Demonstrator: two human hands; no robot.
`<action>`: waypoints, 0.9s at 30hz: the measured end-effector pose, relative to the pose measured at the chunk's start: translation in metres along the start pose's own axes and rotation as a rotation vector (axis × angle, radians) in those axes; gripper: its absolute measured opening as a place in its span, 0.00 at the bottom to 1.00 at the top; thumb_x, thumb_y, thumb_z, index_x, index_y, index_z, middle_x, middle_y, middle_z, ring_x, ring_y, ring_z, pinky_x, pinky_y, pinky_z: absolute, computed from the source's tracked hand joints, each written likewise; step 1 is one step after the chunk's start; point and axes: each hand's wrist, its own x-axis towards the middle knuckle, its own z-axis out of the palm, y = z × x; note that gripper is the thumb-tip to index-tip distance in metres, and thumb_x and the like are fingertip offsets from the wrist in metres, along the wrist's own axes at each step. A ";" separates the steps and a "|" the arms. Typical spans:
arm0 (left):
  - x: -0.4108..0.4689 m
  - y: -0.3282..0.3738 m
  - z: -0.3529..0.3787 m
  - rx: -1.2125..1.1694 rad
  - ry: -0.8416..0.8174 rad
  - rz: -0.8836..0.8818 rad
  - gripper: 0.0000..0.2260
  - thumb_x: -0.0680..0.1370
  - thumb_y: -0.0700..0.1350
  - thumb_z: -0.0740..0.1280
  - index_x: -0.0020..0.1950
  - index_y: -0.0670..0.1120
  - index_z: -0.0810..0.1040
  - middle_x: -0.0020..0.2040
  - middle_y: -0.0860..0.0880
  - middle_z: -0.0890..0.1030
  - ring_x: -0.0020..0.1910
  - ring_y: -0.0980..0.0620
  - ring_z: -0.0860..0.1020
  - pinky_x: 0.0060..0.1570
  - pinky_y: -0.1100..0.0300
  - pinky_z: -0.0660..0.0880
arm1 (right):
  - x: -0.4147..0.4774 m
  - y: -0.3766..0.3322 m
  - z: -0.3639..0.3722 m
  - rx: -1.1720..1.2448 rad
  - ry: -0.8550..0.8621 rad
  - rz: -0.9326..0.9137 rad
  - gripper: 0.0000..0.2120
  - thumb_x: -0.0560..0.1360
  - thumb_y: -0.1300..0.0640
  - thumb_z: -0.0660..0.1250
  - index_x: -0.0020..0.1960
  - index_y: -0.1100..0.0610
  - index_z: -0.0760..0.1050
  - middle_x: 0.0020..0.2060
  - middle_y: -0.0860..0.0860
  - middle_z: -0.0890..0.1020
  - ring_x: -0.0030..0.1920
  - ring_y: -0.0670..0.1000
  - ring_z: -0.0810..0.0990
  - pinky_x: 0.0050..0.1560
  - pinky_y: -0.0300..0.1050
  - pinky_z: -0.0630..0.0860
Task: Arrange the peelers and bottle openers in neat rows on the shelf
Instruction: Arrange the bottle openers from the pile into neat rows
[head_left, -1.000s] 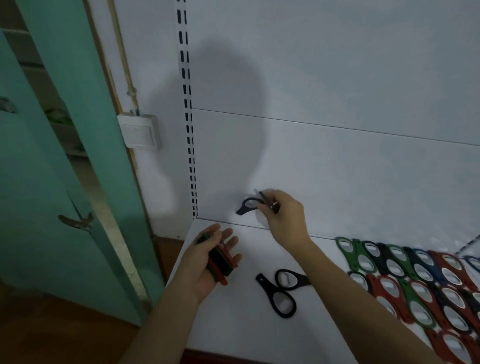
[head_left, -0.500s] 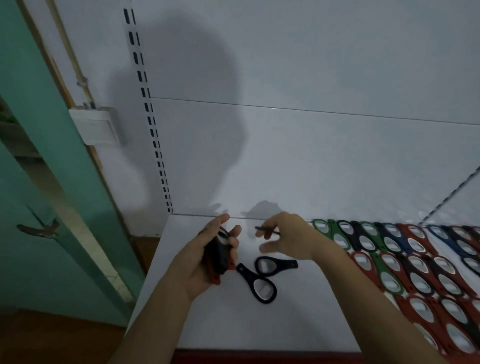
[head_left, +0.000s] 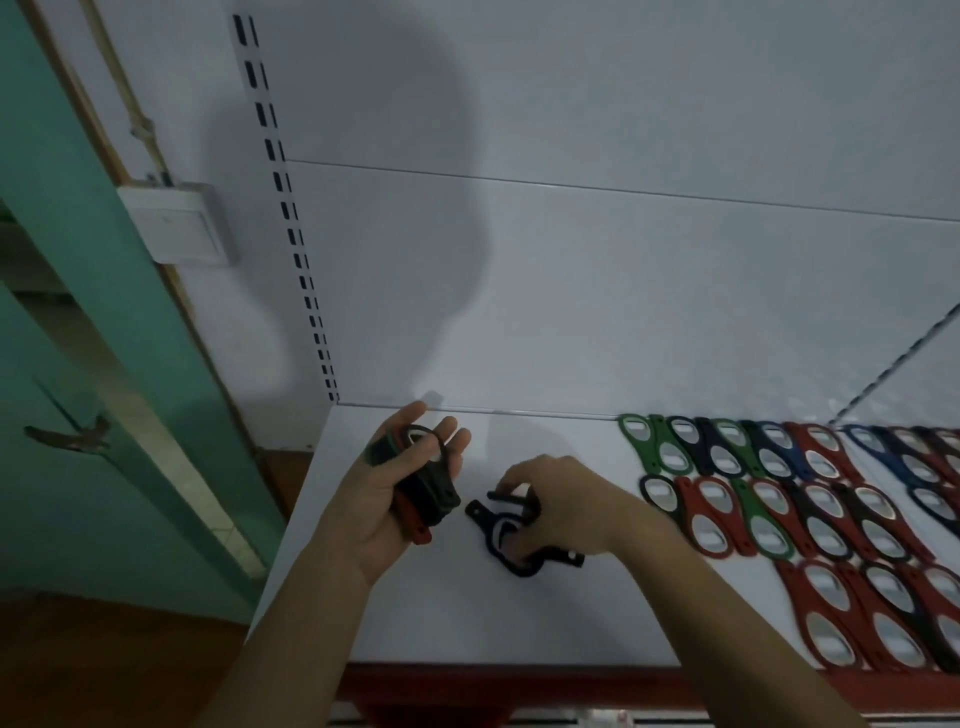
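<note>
One view here, from the head, pointing forward and down onto the white shelf, and it's close. Both forearms come up from the bottom edge, with the left hand and right hand just below mid-frame. The shelf's near lip runs along the bottom, and the back panel on the far side fills the top half. Wide lens: rows of openers run off the right edge, and a green door leans in at left.

Bare shelf surface spans the left front; rows of openers crowd the right, back panel behind.
</note>
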 end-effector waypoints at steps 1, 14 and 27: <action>-0.001 0.000 -0.002 -0.003 0.009 0.013 0.21 0.72 0.34 0.70 0.64 0.44 0.79 0.64 0.38 0.81 0.58 0.40 0.84 0.46 0.54 0.84 | -0.001 -0.005 0.006 -0.063 -0.018 0.030 0.31 0.66 0.47 0.81 0.65 0.49 0.74 0.52 0.46 0.75 0.49 0.49 0.76 0.40 0.40 0.76; -0.031 -0.013 -0.021 0.070 0.082 0.020 0.21 0.72 0.36 0.69 0.65 0.44 0.78 0.61 0.41 0.84 0.49 0.42 0.85 0.42 0.53 0.84 | -0.009 0.004 0.007 -0.041 0.118 0.048 0.14 0.70 0.48 0.77 0.49 0.53 0.77 0.42 0.47 0.78 0.40 0.44 0.76 0.33 0.34 0.70; -0.042 -0.037 -0.006 0.023 0.099 0.045 0.16 0.72 0.37 0.69 0.59 0.43 0.78 0.60 0.42 0.84 0.47 0.43 0.85 0.40 0.53 0.82 | -0.015 0.005 0.017 -0.364 0.225 0.041 0.09 0.77 0.51 0.68 0.53 0.55 0.73 0.48 0.54 0.79 0.42 0.55 0.75 0.40 0.46 0.71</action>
